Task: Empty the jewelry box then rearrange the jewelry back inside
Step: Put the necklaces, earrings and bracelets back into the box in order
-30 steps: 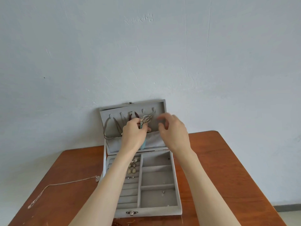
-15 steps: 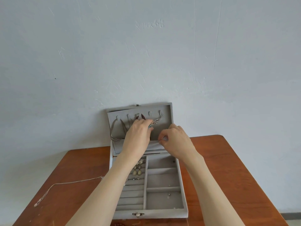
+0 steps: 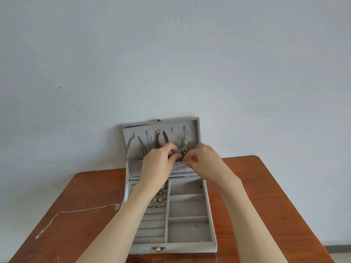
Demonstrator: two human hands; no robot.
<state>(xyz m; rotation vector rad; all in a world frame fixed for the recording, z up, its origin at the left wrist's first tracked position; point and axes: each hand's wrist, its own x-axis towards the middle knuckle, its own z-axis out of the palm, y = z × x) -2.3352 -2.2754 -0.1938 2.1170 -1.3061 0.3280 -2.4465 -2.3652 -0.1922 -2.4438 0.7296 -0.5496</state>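
A grey jewelry box (image 3: pixel 212 221) stands open on the wooden table, its lid (image 3: pixel 195 130) upright against the wall. A silver necklace (image 3: pixel 185 142) with a turquoise pendant (image 3: pixel 179 153) hangs from the lid's rightmost hook. My left hand (image 3: pixel 158 164) pinches the pendant. My right hand (image 3: pixel 204 161) pinches the edge of the lid's elastic pocket (image 3: pixel 181 168) just below it. A dark red beaded necklace (image 3: pixel 159 138) and grey cords (image 3: pixel 131 147) hang further left. Earrings (image 3: pixel 157 198) sit in the left slots; the right compartments hold only tiny pieces.
A thin chain necklace (image 3: pixel 76 212) with a small pendant lies on the table (image 3: pixel 275 205) left of the box. Dark red beads (image 3: pixel 135 260) show at the front edge. A pale wall stands right behind the box.
The silver necklace now hangs straight down from the rightmost hook. My left hand dropped from the hooks to the turquoise pendant, and my right hand moved in to the pocket edge.
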